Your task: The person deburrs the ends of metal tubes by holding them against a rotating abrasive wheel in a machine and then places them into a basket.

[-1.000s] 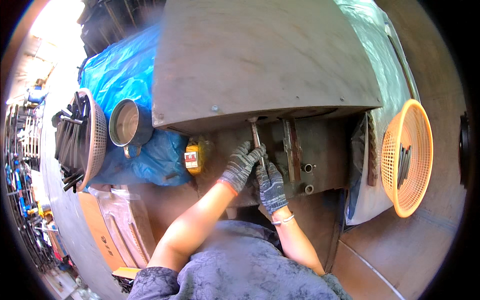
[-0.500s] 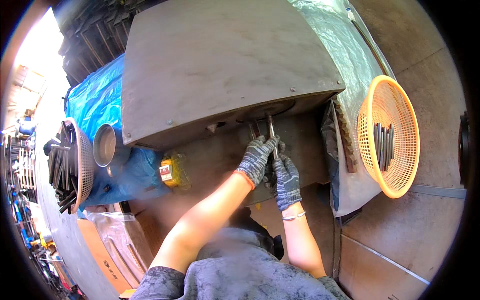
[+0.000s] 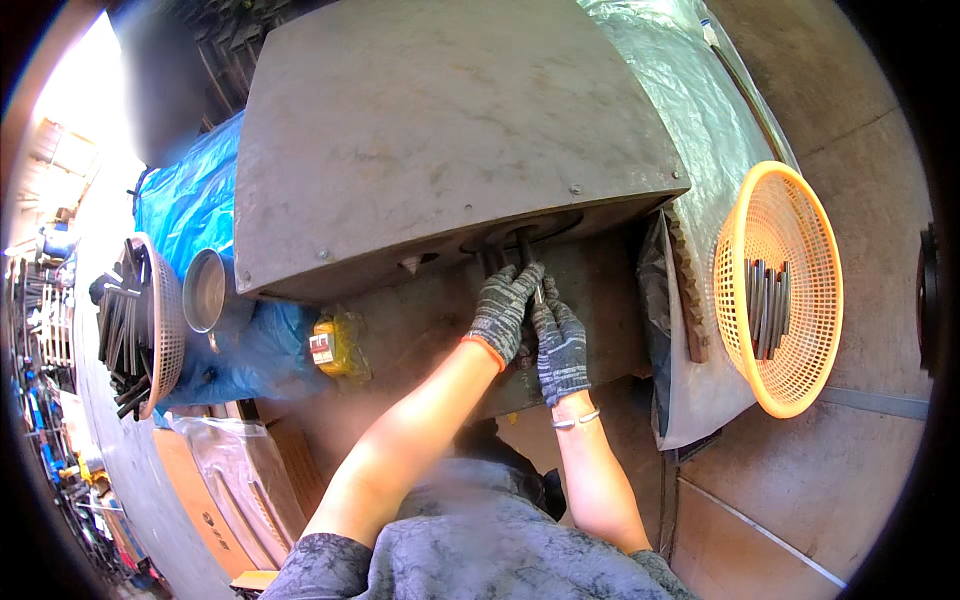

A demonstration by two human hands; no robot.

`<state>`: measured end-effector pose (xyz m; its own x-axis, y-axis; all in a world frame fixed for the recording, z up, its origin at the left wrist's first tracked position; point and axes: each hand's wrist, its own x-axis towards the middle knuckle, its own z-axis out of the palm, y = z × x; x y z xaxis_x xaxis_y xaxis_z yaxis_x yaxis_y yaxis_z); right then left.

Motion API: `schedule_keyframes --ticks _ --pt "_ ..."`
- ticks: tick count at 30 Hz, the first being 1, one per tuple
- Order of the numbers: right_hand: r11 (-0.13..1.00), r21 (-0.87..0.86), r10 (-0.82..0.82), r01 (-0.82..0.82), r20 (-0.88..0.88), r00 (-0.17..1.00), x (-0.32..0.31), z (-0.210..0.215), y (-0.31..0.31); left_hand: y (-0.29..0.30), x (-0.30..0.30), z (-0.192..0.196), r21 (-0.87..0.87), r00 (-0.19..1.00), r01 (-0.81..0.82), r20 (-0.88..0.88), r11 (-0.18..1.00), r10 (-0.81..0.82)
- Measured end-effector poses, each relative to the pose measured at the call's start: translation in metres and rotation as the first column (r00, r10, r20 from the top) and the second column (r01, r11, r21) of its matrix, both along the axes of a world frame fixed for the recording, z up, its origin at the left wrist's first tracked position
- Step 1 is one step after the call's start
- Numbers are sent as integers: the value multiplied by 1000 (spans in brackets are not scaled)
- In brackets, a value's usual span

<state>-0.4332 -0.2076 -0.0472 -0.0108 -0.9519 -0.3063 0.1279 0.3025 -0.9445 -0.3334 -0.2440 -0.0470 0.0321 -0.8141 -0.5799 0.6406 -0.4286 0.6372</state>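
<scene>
A grey metal machine housing [image 3: 450, 120] stands in front of me, with a round opening under its near edge. A slim metal tube [image 3: 525, 243] runs from that opening toward my hands. My left hand [image 3: 503, 312], in a grey striped knit glove, is closed around the tube just below the opening. My right hand [image 3: 562, 352], gloved alike, is closed on the tube's near end, right beside the left. Most of the tube is hidden by the fingers, and its far end is out of sight inside the opening.
An orange plastic basket [image 3: 830, 300] with several short metal tubes [image 3: 768, 310] stands at right. At left are a pale basket [image 3: 170, 330] heaped with dark tubes [image 3: 125, 325], a metal cup [image 3: 208, 290] and a yellow package [image 3: 340, 345]. A blurred dark shape [image 3: 165, 90] shows at upper left.
Both hands have moved slightly up and left, closer to the opening, and less of the tube shows outside it. A blurred dark shape has appeared at upper left.
</scene>
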Motion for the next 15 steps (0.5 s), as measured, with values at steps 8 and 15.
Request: schedule_keyframes --ticks 8,15 --pt "991 118 81 -69 -95 992 -5 6 -5 2 1 5 -7 993 -26 -111 1000 25" --pt "963 271 -55 7 173 983 -7 4 -8 -1 2 3 63 998 60 -13 996 -59"
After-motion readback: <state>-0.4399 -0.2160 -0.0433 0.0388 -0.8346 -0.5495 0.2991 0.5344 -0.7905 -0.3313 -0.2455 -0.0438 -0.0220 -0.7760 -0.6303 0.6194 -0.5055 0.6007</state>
